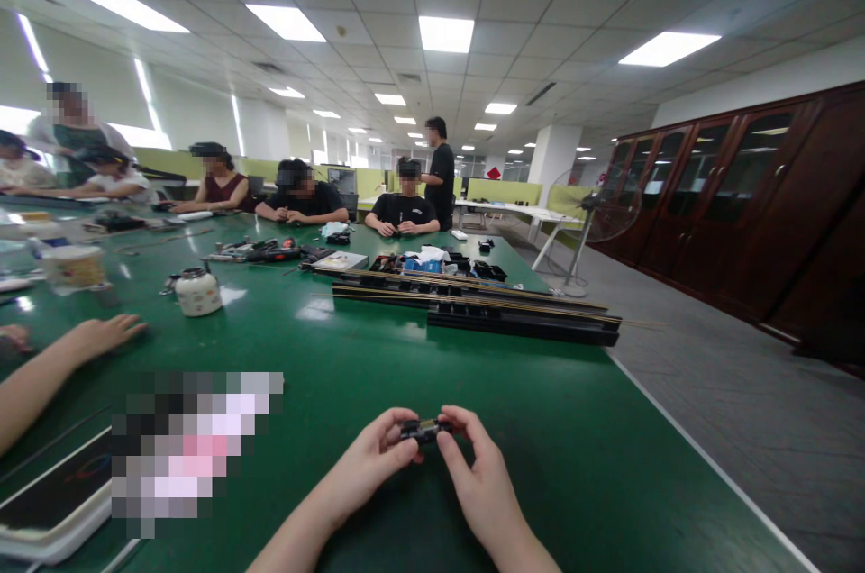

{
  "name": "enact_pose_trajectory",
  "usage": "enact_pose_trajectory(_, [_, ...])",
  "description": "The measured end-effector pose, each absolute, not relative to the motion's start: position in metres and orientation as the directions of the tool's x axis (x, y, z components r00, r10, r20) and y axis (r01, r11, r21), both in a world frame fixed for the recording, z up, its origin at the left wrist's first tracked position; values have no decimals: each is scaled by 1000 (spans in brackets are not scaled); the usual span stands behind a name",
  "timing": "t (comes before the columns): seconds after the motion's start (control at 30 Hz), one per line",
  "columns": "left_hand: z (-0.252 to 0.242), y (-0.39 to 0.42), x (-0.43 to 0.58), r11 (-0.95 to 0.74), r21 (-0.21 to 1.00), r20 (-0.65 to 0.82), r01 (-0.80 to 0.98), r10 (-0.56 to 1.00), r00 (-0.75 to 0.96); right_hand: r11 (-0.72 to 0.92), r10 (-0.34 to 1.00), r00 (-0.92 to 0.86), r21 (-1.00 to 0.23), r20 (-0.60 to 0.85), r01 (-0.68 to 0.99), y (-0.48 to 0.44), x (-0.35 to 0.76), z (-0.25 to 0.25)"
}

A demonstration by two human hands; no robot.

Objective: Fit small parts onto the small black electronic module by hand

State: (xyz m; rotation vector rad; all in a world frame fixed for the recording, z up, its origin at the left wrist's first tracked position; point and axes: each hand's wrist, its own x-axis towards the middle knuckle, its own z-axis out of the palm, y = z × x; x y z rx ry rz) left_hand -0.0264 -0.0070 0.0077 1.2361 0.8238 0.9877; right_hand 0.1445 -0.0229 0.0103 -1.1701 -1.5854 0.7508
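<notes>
- Head view: we see a small dark part (424,432) low in the middle, held between the two hands over the green counter (351,379); we cannot tell how far it is off the surface.
- The left hand (375,454) grasps its left end, the thumb in front and the fingers (394,415) curled behind.
- The right hand (475,469) grasps the opposite end in a pinch, thumb in front and index finger over the top.
- Between the hands, we make out a paler, gold-toned patch on its dark body; finer detail is too small to read.
- We judge it light, since fingertips alone carry it, and probably stiff, as it shows no sag between the two grips.
- Its dark faces look fairly smooth, so we expect it could slip or roll under a loose pinch.
- Any little features on it may be fragile; we would take hold by the two solid ends, press gently, and leave the gold-toned middle untouched.
- Beyond it, the long black rails (523,327) lie well apart from both hands.
</notes>
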Motion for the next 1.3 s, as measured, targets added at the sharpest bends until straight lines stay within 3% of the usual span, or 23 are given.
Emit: enact_pose_trajectory(1.3, [13,-10,-24,60,981,22,-184,911,412,409,912,-138,-846,385,342,-23,143,14])
